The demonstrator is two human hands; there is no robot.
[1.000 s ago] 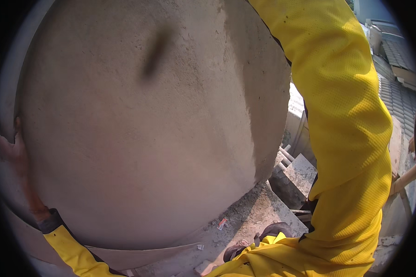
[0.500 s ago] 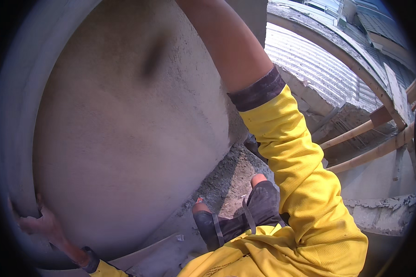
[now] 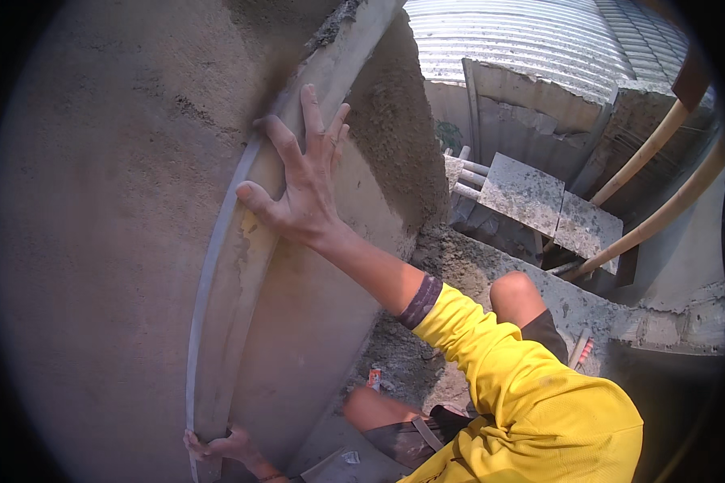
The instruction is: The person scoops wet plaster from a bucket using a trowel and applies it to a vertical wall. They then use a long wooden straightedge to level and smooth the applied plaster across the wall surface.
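A long, flat straightedge [image 3: 227, 322] with a pale edge runs from low on the left up toward the top, lying along the grey plastered wall [image 3: 97, 241]. My left hand [image 3: 232, 444] wraps its fingers round the lower end of the straightedge. Higher up, my right hand [image 3: 298, 177] rests on the bar's face with its fingers spread and palm down. Rough, darker mortar [image 3: 391, 121] covers the wall right of the bar's upper part, while the surface beside the lower part looks smoother.
Rough, mortar-strewn ground [image 3: 403, 354] lies around my bent knees. A tool with a red handle [image 3: 585, 354] is beside my right leg. Further right are speckled slabs [image 3: 524, 193], wooden poles [image 3: 652, 153] and a broken ledge [image 3: 685, 326]. Corrugated sheeting [image 3: 515, 40] stands beyond.
The view has swung leftward and upward, bringing the straightedge from the left rim toward the middle. My right hand, formerly beyond the top edge, now shows spread on the bar.
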